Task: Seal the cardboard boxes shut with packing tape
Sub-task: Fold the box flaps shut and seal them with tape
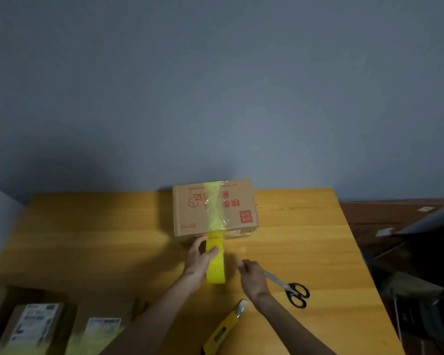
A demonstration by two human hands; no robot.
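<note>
A cardboard box (190,213) with red print stands at the far middle of the yellow table (87,239). A strip of yellow tape (214,208) runs across its top and down its near side to the yellow tape roll (215,267). My left hand (199,260) grips the roll just in front of the box, thumb on its outer face. My right hand (251,276) hovers to the right of the roll with its fingers curled, its back towards me. It covers the blade tips of the scissors (290,288); whether it holds them is hidden.
A yellow utility knife (224,327) lies near the front edge, between my forearms. Labelled cardboard parcels (34,326) sit at the front left. Beyond the table's right edge are brown boards (385,216) and dark clutter. A grey wall stands behind the table.
</note>
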